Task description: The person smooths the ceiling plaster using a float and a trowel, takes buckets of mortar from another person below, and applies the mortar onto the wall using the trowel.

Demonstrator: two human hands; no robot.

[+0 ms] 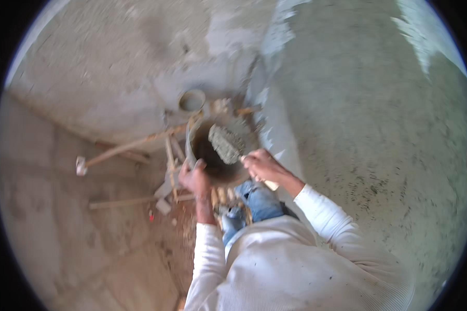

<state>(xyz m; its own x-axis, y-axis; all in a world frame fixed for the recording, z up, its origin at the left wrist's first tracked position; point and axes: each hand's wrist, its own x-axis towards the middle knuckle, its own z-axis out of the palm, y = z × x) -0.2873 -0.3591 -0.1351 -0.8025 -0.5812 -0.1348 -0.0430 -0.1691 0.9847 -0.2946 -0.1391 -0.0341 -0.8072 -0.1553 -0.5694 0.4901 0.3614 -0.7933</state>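
My left hand [194, 179] grips the near left rim of a grey bucket [189, 147], thumb at the edge. The bucket is tilted and its inside looks dark. In my right hand [264, 166] is a trowel [271, 184], its light handle end sticking out below the fist. Wet grey mortar [226, 145] is heaped on the blade, over the bucket's opening. The mortar hides most of the blade. How much the bucket holds cannot be made out.
To the right stands a wall [342, 103] coated with grey plaster; another wall [140, 57] rises ahead. A second bucket [192, 100] sits beyond mine. Wooden poles [135, 145] spread to the left. Below my jeans [264, 199] lie several round poles [222, 195].
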